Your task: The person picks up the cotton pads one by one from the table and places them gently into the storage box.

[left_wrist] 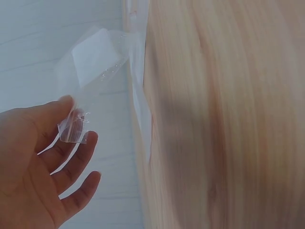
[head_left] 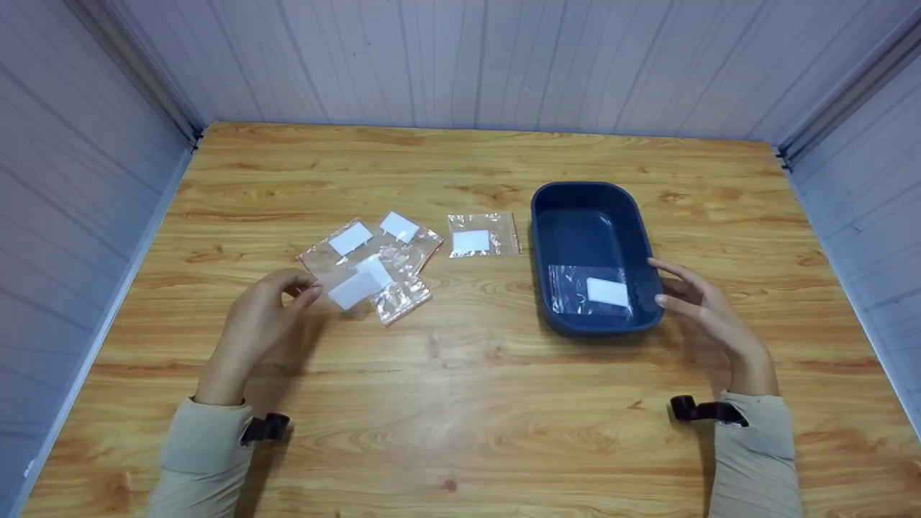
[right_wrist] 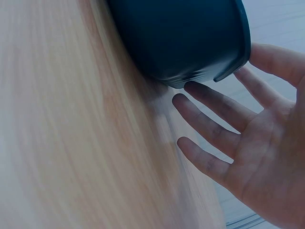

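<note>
Tan sleeves (head_left: pixel 209 442) lie nearest my head view. Left hand (head_left: pixel 260 316) pinches a clear bag (left_wrist: pixel 96 57), lifted above overlapping bags (head_left: pixel 405 257); I log right hand (head_left: pixel 718 318), fingers spread, touching the blue bin (head_left: pixel 579 234) along its right side.

No lettering, number, brand or sign can be read on the clear flat plastic bags (head_left: pixel 403 300) with white rectangular patches (head_left: pixel 471 241), centre-left, or the dark-blue rounded-rectangular bin (head_left: pixel 575 230), right of centre.
</note>
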`<action>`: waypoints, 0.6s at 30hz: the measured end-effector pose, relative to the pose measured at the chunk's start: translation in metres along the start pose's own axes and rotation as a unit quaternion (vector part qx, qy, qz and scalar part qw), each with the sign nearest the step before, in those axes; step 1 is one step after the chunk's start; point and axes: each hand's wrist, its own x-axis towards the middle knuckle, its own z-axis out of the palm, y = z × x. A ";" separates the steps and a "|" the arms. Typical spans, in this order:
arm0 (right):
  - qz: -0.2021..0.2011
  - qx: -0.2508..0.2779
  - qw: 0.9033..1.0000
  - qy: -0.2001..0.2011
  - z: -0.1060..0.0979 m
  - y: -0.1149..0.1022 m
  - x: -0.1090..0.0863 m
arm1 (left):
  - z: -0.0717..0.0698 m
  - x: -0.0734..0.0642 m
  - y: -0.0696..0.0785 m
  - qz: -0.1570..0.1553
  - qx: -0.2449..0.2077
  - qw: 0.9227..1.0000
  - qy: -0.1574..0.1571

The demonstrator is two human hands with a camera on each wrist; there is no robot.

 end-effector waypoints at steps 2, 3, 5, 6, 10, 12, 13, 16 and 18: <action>0.000 0.002 1.000 -0.002 0.000 0.000 0.000 | 0.003 0.001 0.002 0.007 -0.003 1.000 0.005; 0.000 0.002 1.000 -0.002 -0.001 -0.001 0.000 | 0.004 0.002 0.003 0.010 -0.005 1.000 0.008; 0.001 0.003 1.000 -0.004 -0.001 -0.001 0.000 | 0.008 0.003 0.005 0.015 -0.009 1.000 0.012; 0.002 0.003 1.000 -0.004 -0.001 -0.001 0.000 | 0.009 0.004 0.006 0.015 -0.013 1.000 0.013; 0.002 0.000 1.000 -0.007 0.000 -0.001 0.001 | 0.014 0.007 0.012 0.015 -0.021 1.000 0.012; -0.002 0.000 1.000 -0.006 0.001 -0.001 0.001 | 0.017 0.009 0.015 0.016 -0.026 0.999 0.011; -0.005 0.001 1.000 -0.005 0.001 -0.001 0.001 | 0.018 0.010 0.017 0.017 -0.028 0.999 0.011; -0.014 0.006 1.000 -0.003 0.000 0.000 0.001 | 0.022 0.014 0.023 0.019 -0.032 0.999 0.016; -0.016 0.010 1.000 -0.003 0.000 0.000 0.001 | 0.025 0.016 0.027 0.023 -0.032 0.999 0.020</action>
